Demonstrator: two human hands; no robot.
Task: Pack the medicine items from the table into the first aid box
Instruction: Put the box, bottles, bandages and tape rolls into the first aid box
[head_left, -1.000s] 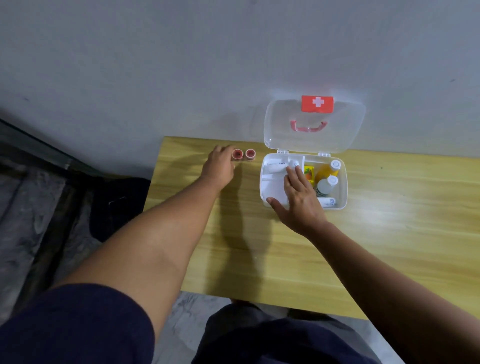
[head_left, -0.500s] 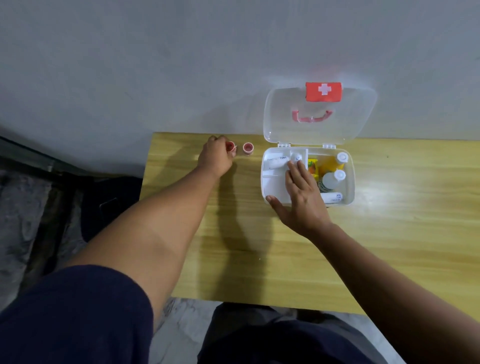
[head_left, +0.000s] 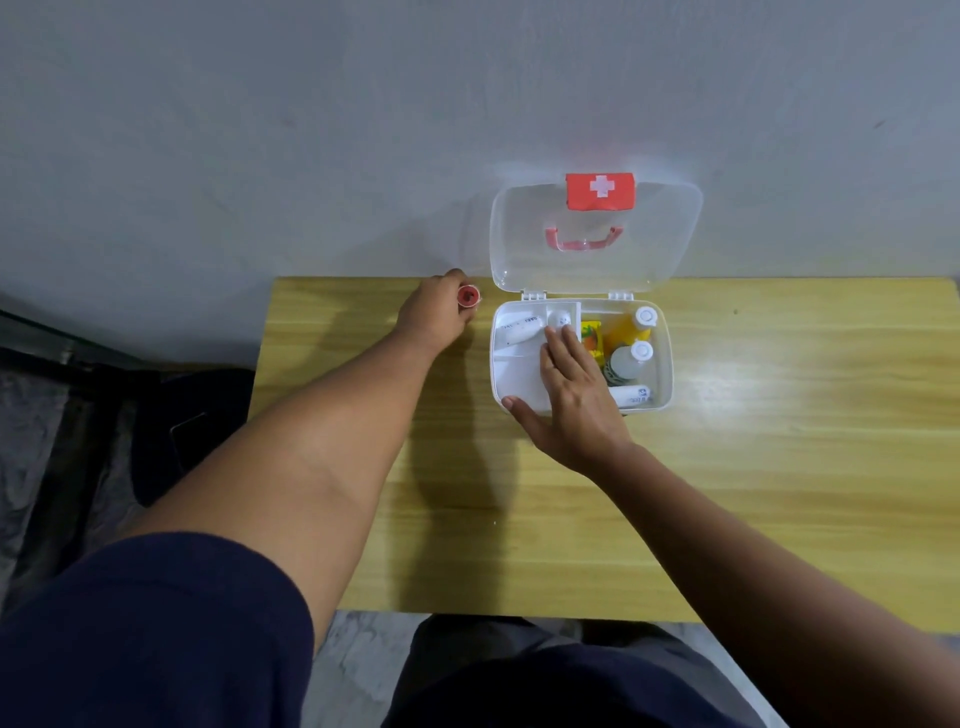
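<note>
Pinching a small red roll (head_left: 468, 296) with my left hand (head_left: 435, 313), fingers curled round it, narrow. The roll sits right at my fingertips, over the far edge of the surface (head_left: 779, 467) by the grey wall (head_left: 260, 130). Cannot tell if it is lifted or resting on the surface.

My right hand (head_left: 576, 400) lies flat on the first aid box (head_left: 667, 364), fingers (head_left: 561, 348) straight and close together, holding nothing. Thumb is spread to the box's near left corner. The box is to the right of my left fingers. The roll is between them and the box, not touching the box.

- Under my right fingers: a white tray (head_left: 514, 376) with dividers.
- Just past the right fingertips: a small white item (head_left: 560, 317) in its own compartment.
- Left of those fingertips: a white tube (head_left: 519, 327) lying in the far left compartment.
- Right of the fingers: an orange packet (head_left: 592, 338), then a yellow bottle (head_left: 621, 330) and a clear bottle (head_left: 624, 364), both white-capped.
- Right of my knuckles: a second tube (head_left: 635, 396).

The clear lid (head_left: 597, 265) stands open beyond my right fingers, up against the wall. It has a red clasp (head_left: 600, 191) with a white cross on top and a pink handle (head_left: 582, 243) below it. A dark sleeve (head_left: 156, 623) covers my left upper arm.
</note>
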